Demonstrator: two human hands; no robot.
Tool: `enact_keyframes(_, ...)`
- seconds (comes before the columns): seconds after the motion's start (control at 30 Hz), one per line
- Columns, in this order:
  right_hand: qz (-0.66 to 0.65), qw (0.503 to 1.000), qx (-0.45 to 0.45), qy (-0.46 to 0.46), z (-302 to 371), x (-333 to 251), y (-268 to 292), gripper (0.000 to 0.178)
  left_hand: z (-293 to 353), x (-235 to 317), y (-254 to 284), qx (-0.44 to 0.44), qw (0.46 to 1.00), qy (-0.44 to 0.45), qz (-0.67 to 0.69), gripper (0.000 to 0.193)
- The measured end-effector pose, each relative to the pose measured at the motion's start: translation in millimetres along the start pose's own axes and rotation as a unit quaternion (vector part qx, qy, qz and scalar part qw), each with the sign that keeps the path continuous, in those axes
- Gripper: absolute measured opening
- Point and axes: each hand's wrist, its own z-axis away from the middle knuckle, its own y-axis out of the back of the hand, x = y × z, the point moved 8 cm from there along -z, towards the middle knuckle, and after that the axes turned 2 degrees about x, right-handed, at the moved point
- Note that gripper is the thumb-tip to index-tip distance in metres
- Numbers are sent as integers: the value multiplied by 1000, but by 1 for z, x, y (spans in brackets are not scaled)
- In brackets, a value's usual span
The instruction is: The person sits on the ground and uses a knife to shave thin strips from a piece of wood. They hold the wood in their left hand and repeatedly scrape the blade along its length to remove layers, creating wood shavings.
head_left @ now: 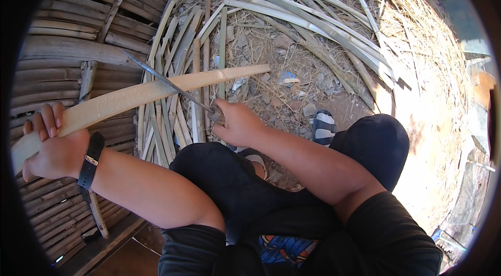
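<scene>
A long, pale split bamboo strip [130, 94] slants across in front of me, its far tip over the littered ground. Near its left end, my left hand [63, 153] is closed round it, with fingertips showing over the upper edge. My right hand [237, 122] grips the short handle of a long, narrow knife [192, 99]. Its dark blade crosses the strip near the middle and points up to the left. Whether the edge bites into the bamboo I cannot tell. On my left wrist is a black watch strap [91, 160].
A bamboo slat wall [62, 75] stands close on the left. Beside it, several split bamboo lengths [172, 49] lie in a pile. More long strips [318, 23] spread across the far ground among straw and rubble. My sandalled foot [323, 127] is beyond my knees.
</scene>
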Motion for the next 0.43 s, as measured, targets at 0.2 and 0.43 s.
enact_keyframes(0.2, 34, 992, 73, -97, -13, 104, 24, 52, -6, -2, 8, -27, 1000, 8, 12, 83)
enact_keyframes(0.43, 42, 994, 51, -83, -4, 27, 24, 48, -3, -3, -4, -25, 1000, -4, 3, 84)
